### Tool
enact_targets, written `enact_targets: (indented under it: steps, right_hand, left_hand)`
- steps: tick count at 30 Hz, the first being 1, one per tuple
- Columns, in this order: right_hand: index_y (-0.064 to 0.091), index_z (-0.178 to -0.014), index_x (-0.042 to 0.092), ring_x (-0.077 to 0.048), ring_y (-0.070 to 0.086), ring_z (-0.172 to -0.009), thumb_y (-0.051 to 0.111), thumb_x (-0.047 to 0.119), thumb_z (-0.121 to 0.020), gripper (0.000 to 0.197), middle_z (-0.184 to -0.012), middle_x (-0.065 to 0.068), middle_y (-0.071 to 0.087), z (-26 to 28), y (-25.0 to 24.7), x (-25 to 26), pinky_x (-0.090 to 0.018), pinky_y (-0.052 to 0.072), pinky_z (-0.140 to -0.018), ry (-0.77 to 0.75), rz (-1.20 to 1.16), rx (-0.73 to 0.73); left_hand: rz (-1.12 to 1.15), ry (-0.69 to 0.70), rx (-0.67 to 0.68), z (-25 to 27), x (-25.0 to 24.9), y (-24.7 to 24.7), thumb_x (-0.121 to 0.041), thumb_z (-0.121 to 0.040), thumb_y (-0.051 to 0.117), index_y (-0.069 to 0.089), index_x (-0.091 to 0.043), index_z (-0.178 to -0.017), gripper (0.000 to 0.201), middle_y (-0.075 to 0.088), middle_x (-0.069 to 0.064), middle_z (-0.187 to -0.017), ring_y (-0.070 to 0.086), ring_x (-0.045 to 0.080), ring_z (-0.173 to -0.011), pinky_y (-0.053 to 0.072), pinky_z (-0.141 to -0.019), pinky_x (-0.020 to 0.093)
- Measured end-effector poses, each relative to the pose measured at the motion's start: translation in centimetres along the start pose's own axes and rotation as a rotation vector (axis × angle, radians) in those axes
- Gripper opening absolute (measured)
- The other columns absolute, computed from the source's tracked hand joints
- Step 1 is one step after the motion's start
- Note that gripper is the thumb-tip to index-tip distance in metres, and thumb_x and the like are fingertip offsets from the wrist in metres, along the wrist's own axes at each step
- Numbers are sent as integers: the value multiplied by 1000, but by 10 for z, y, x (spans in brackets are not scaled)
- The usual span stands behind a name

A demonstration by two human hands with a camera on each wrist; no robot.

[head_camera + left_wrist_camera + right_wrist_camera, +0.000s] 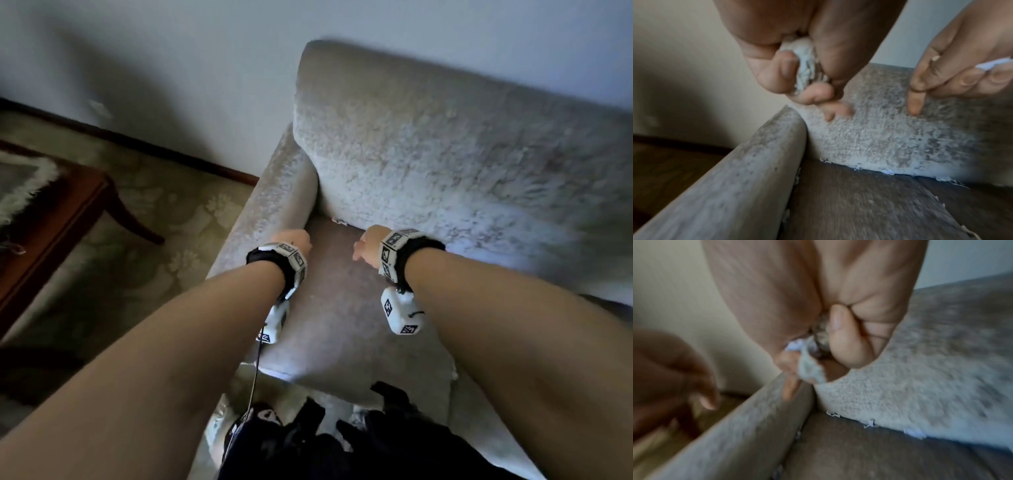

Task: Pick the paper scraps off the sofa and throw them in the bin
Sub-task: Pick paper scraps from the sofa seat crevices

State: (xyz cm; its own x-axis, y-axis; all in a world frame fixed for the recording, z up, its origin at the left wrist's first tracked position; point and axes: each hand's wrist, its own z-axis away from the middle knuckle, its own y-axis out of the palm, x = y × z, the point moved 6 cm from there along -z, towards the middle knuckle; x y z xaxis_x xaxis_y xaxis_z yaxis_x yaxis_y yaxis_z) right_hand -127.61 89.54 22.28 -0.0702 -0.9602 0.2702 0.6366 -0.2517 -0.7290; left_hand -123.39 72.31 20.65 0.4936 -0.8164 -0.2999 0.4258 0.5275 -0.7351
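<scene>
Both hands, left hand (797, 65) and right hand (838, 321), clutch crumpled paper scraps (805, 65) above sofa (445, 154).

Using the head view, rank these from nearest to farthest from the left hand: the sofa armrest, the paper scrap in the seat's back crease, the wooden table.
1. Sofa armrest: right beside the left hand, on its left.
2. Paper scrap: ahead and to the right, in the crease under the back cushion.
3. Wooden table: far left, across the carpet.
</scene>
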Motion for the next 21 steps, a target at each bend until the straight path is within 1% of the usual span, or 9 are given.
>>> enact_targets:
  steps: [3, 6, 8, 10, 12, 14, 17, 19, 21]
  right_hand:
    - [71, -103, 6, -32, 65, -98, 35, 51, -98, 58, -107, -15, 70, -17, 0, 8, -35, 49, -86, -52, 181, -55]
    - [64, -115, 2, -34, 60, -109, 30, 59, -96, 69, -116, -20, 65, -41, 10, 23, -36, 44, -93, -66, 165, -40]
    - [65, -106, 7, -34, 61, -107, 35, 61, -92, 63, -115, -19, 65, -63, 30, 32, -36, 45, -88, -99, 201, -17]
    - [60, -80, 9, -33, 64, -96, 42, 59, -88, 54, -100, -16, 68, -88, 50, 41, -34, 44, -77, -136, 245, -32]
    - [56, -70, 9, -32, 65, -91, 46, 56, -88, 51, -86, -12, 66, -114, 80, 42, -32, 43, -72, -140, 285, -6]
    - [58, -72, 11, -32, 66, -90, 47, 52, -88, 45, -86, -10, 67, -139, 112, 45, -32, 43, -70, -165, 325, 31]
    - [64, -84, 16, -31, 67, -94, 50, 53, -85, 39, -93, -8, 70, -181, 164, 40, -32, 45, -71, -187, 372, 81]
    - [62, -104, 16, -30, 65, -102, 57, 58, -80, 48, -105, -5, 69, -202, 188, 37, -33, 48, -79, -184, 364, 74]
    - [54, -115, 15, -30, 63, -107, 62, 63, -75, 63, -112, -4, 67, -218, 208, 32, -35, 50, -85, -170, 357, 64]
  left_hand:
    - [-35, -10, -53, 8, 13, 17, -30, -101, 38, 65, -14, -113, 33, 66, 10, -118, 63, 32, -105, 48, -88, 34]
    - [-76, -135, -134, 9, 41, 39, -41, -103, 24, 65, -15, -108, 49, 67, 9, -108, 64, 30, -99, 45, -77, 34]
    - [-89, -203, -103, 2, 60, 61, -37, -104, 26, 64, -16, -113, 45, 67, 9, -106, 65, 29, -97, 46, -74, 34]
    - [-42, -281, -43, -15, 80, 89, -35, -103, 28, 62, -18, -121, 42, 66, 9, -111, 65, 28, -100, 45, -73, 33]
    - [73, -385, 1, -32, 100, 120, -37, -102, 30, 62, -15, -121, 43, 65, 11, -119, 63, 29, -107, 45, -80, 34]
    - [176, -469, 32, -50, 115, 157, -42, -101, 33, 62, -17, -123, 44, 64, 10, -124, 61, 29, -113, 44, -89, 34]
    - [246, -551, 60, -80, 128, 213, -52, -96, 37, 62, -21, -123, 47, 66, 7, -121, 63, 27, -110, 45, -87, 32]
    - [255, -594, 73, -92, 134, 236, -57, -96, 34, 68, -16, -110, 56, 68, 8, -115, 64, 27, -107, 46, -82, 31]
    - [249, -639, 85, -104, 138, 249, -61, -95, 29, 69, -15, -107, 62, 68, 7, -113, 65, 26, -106, 46, -79, 32]
